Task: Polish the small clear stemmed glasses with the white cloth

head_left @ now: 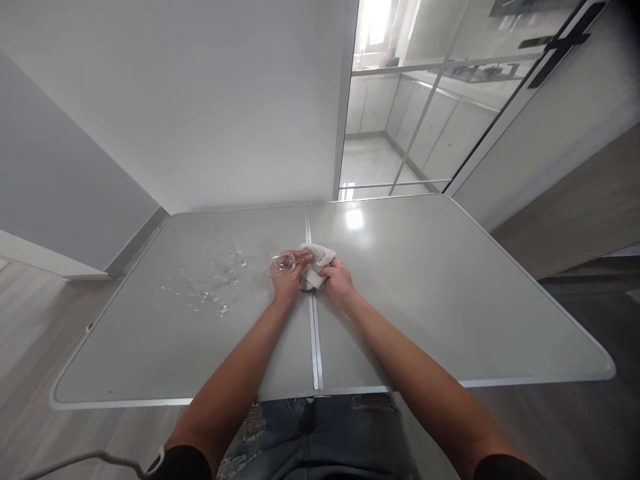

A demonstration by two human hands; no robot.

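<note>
My left hand (286, 279) is closed around a small clear glass (286, 262), held on its side just above the grey folding table (425, 293). My right hand (339, 281) grips a crumpled white cloth (316, 261) that is pressed against the glass's open end. Both hands meet over the table's centre seam. Part of the glass is hidden by my fingers.
Several more clear glasses (210, 287) stand in a loose group on the table's left half. A white wall rises behind the table, with a glass door (425, 100) to its right. Wooden floor surrounds the table.
</note>
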